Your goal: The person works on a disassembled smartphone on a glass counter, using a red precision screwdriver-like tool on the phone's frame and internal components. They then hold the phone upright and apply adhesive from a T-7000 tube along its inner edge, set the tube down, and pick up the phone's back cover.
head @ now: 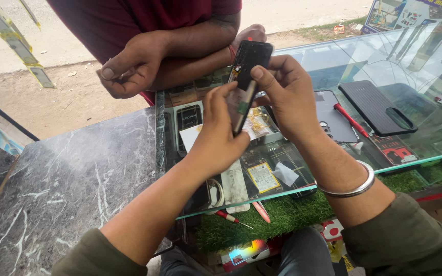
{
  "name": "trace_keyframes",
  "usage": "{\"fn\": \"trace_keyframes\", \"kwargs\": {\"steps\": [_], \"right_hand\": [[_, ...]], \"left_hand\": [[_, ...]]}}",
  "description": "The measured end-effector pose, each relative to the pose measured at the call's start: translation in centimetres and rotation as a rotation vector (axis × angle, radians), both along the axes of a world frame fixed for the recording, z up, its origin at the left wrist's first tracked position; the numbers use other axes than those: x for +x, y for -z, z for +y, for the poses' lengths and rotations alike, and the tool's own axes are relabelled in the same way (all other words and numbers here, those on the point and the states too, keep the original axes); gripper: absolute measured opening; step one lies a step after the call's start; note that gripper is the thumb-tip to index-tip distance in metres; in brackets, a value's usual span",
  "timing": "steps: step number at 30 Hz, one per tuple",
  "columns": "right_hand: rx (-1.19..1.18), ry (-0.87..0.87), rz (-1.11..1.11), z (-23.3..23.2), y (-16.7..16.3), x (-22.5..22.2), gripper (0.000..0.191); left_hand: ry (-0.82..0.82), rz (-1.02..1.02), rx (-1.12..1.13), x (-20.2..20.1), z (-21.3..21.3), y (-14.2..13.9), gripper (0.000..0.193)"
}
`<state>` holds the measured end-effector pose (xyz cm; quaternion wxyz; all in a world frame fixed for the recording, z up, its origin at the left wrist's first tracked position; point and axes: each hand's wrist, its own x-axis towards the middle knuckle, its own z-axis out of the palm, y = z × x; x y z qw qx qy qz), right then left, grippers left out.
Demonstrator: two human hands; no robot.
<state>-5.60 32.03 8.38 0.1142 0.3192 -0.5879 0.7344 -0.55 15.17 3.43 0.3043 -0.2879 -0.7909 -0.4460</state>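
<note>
A black, opened smartphone (246, 76) is held above a glass display counter (333, 66), gripped by both of the person's hands. Its long axis runs nearly upright, the top end tilted slightly away and to the right, and its thin edge faces the camera. The left hand (221, 133) grasps the lower part from the left, fingers curled around it. The right hand (287, 92) grasps the upper part, thumb pressed on the edge. One silver metal bangle (351, 186) circles the right wrist. On the glass lie one black ribbed phone case (377, 107), one grey phone back cover (331, 120) and one red-handled screwdriver (350, 120). A second red-handled screwdriver (231, 219) sits at the near edge. Across the counter, another person's two folded arms (180, 51) rest on the glass. A dark marble slab (67, 184) adjoins the counter on the left.
</note>
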Motion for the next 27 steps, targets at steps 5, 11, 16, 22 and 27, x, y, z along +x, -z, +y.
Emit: {"fn": "trace_keyframes", "kwargs": {"steps": [5,11,16,22,27], "right_hand": [[-0.071,-0.004,0.049,1.0,0.5,-0.1,0.031],[-0.359,0.227,0.234,3.9,-0.3,-2.2,0.021],[-0.369,0.207,0.264,9.1,-1.6,-1.6,0.020],[0.100,0.324,0.091,13.1,-2.9,0.9,0.022],[0.848,0.433,-0.011,10.6,-2.7,1.0,0.034]], "left_hand": [[0.575,-0.599,0.709,-1.0,-0.9,-0.7,0.087],[0.864,-0.722,1.047,0.2,-2.5,-2.5,0.052],[0.512,-0.734,0.941,0.6,-1.9,-3.7,0.065],[0.480,-0.651,0.850,3.7,-1.7,-3.7,0.068],[0.524,-0.611,0.801,6.7,-1.6,-2.9,0.072]]}}
